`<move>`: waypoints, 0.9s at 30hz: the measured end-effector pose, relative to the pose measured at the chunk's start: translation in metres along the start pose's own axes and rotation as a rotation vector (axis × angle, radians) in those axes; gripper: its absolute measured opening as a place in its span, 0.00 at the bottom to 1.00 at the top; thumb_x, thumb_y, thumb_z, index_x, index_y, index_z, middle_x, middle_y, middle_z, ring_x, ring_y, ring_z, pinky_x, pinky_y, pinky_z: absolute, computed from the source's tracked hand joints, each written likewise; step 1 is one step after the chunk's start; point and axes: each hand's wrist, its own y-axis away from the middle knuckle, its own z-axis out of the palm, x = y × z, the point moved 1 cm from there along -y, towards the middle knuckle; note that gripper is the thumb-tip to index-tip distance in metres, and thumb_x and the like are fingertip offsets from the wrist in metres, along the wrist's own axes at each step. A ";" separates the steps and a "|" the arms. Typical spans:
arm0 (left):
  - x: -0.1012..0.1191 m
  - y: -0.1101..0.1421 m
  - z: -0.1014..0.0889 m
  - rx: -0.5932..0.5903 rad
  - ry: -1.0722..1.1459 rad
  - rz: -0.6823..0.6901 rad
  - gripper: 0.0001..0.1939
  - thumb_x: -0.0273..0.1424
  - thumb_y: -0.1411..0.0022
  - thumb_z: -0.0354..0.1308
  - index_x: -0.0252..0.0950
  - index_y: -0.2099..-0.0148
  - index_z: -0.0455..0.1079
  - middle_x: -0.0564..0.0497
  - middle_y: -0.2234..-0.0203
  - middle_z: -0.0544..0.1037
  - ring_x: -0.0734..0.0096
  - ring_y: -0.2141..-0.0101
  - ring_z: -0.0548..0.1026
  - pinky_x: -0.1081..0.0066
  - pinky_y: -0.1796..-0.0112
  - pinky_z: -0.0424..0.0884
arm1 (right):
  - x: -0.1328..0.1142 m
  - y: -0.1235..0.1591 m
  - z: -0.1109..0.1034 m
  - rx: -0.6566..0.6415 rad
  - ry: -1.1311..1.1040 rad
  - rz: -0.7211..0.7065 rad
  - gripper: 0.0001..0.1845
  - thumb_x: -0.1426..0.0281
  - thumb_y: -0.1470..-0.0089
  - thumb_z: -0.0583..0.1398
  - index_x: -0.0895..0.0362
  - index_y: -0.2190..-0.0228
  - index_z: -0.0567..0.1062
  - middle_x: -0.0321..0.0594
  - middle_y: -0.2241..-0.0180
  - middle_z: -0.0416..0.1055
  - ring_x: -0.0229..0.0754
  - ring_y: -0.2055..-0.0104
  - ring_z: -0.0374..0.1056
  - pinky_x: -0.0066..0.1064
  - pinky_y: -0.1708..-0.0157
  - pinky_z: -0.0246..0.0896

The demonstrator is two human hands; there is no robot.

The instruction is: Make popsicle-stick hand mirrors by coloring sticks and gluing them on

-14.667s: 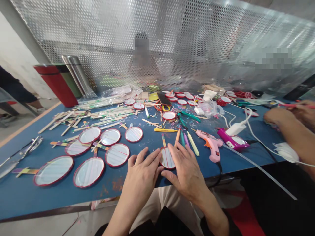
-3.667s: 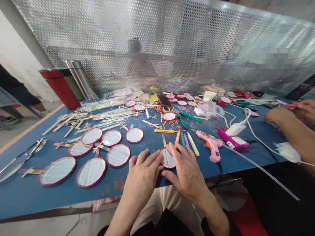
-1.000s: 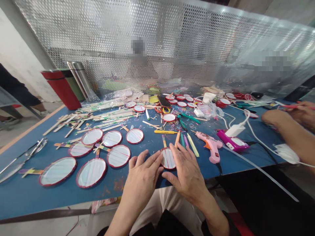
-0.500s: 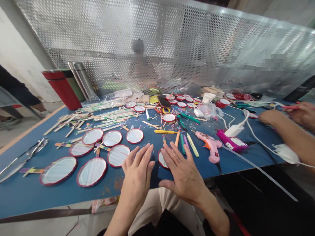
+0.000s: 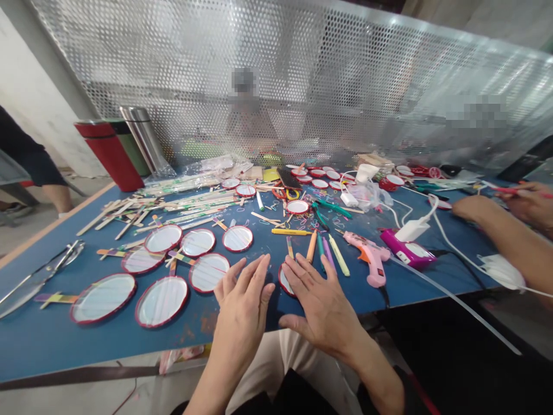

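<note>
My left hand (image 5: 243,300) lies flat on the blue table (image 5: 52,340) near its front edge, fingers stretched out, holding nothing. My right hand (image 5: 318,300) is spread flat over a small red-rimmed round piece (image 5: 283,280) with a stick handle, covering most of it; only the left rim and the stick tip show. Several coloured markers (image 5: 322,251) lie just beyond my right fingertips.
Several larger red-rimmed discs (image 5: 162,300) on sticks lie to the left. A pink glue gun (image 5: 368,257) and a magenta one (image 5: 407,251) sit to the right, with cables. Loose sticks, red lids, flasks (image 5: 110,154) and a perforated metal screen stand behind. Another person's arm (image 5: 505,230) rests at right.
Both hands stopped framing the small disc with their fingertips: the left moved off it to the left and flattened, the right slid over it and now covers most of it.
</note>
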 end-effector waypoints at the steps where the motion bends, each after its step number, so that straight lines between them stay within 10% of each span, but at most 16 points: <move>1: 0.000 0.000 0.000 -0.001 -0.002 0.001 0.22 0.33 0.29 0.45 0.42 0.35 0.61 0.45 0.46 0.75 0.52 0.45 0.66 0.54 0.51 0.64 | 0.000 0.000 0.000 -0.002 -0.002 0.001 0.37 0.51 0.39 0.54 0.63 0.38 0.60 0.51 0.35 0.56 0.58 0.33 0.50 0.61 0.38 0.36; 16: -0.001 -0.001 0.001 0.016 0.029 0.012 0.22 0.31 0.29 0.45 0.41 0.35 0.60 0.44 0.47 0.75 0.52 0.45 0.66 0.54 0.50 0.63 | 0.003 0.003 0.002 0.173 0.027 0.001 0.45 0.45 0.42 0.53 0.65 0.37 0.56 0.58 0.34 0.52 0.65 0.32 0.44 0.63 0.39 0.43; 21: -0.004 -0.003 -0.004 0.033 0.257 0.016 0.17 0.29 0.29 0.43 0.37 0.44 0.68 0.46 0.62 0.78 0.66 0.62 0.75 0.66 0.59 0.70 | -0.004 0.027 0.003 0.606 -0.140 -0.018 0.25 0.63 0.39 0.55 0.63 0.44 0.65 0.56 0.46 0.68 0.58 0.40 0.60 0.58 0.44 0.57; 27: -0.001 -0.002 -0.015 -0.149 0.508 -0.142 0.14 0.34 0.29 0.42 0.39 0.59 0.69 0.60 0.83 0.68 0.77 0.84 0.67 0.78 0.78 0.63 | -0.036 0.092 0.043 0.645 -0.216 0.022 0.10 0.79 0.45 0.54 0.55 0.64 0.72 0.39 0.71 0.72 0.44 0.67 0.72 0.41 0.64 0.71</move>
